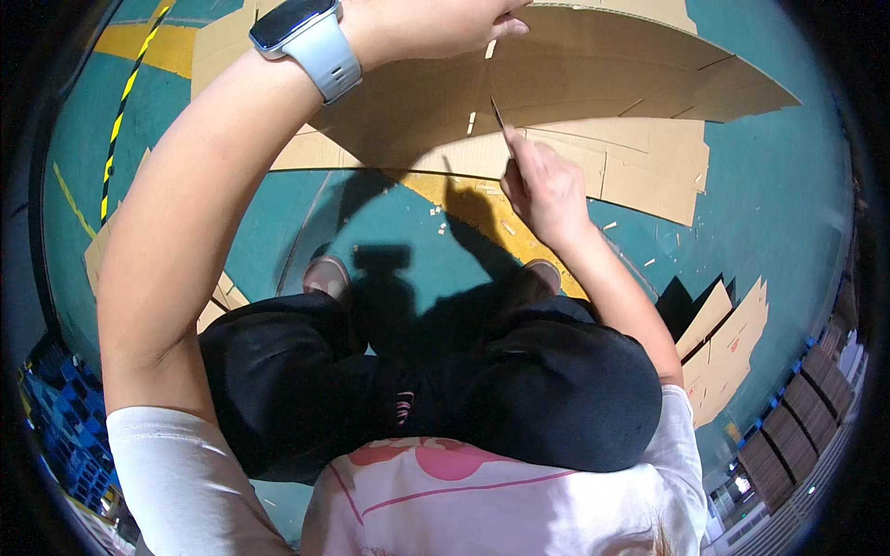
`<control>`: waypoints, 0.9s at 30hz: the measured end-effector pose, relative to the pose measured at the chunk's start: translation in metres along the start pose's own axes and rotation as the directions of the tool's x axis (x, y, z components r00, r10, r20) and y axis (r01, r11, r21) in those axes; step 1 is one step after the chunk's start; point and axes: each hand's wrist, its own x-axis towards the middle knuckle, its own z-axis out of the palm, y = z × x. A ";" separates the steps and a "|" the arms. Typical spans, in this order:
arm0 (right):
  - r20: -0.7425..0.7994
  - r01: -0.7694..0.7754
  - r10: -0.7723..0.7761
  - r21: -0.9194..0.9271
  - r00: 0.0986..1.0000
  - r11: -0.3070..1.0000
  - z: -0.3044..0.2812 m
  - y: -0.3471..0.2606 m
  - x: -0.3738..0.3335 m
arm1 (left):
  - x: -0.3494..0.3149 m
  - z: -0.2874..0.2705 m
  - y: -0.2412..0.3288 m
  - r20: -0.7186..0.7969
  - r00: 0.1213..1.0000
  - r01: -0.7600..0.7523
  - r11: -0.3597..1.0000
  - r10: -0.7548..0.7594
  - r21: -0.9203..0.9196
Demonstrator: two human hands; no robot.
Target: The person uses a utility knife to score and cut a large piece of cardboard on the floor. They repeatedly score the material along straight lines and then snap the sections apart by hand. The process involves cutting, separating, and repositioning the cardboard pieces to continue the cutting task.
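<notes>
A large brown cardboard sheet (603, 69) stands tilted at the top of the view, with short slots cut in it. My left hand (445, 26), a watch on its wrist, grips the sheet at its upper edge with curled fingers; part of the hand lies beyond the frame. Closed around the handle of a thin-bladed knife (499, 113) is my right hand (549, 185). The blade points up and away, close to a slot in the middle of the sheet; whether it touches the cardboard I cannot tell. The handle is mostly hidden in my fingers.
More flat cardboard (649, 162) lies beneath the raised sheet. Small scraps (508, 227) are scattered on the green and yellow floor around my shoes. Cut cardboard pieces (728, 357) lie at the right. Yellow-black tape (119, 130) runs along the left.
</notes>
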 end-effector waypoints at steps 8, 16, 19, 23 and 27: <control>0.015 0.005 -0.002 -0.218 1.000 0.976 0.044 0.073 -0.018 | 0.008 -0.014 0.012 0.287 0.935 0.293 0.908 -0.207 -0.298; 0.044 -0.293 0.309 0.466 0.950 0.835 0.010 0.015 0.050 | 0.004 -0.004 0.002 0.356 0.912 0.293 0.930 -0.203 -0.221; 0.080 -0.363 0.389 0.566 0.918 0.740 0.008 0.013 0.052 | 0.004 -0.004 0.001 0.323 0.930 0.256 0.941 -0.178 -0.219; 0.100 -0.407 0.444 0.610 0.890 0.679 0.014 0.007 0.053 | 0.004 0.001 -0.005 0.322 0.942 0.198 0.928 -0.091 -0.316; 0.143 -0.421 0.477 0.723 0.867 0.548 0.018 0.009 0.055 | 0.013 0.003 -0.007 0.351 0.931 0.185 0.957 -0.098 -0.225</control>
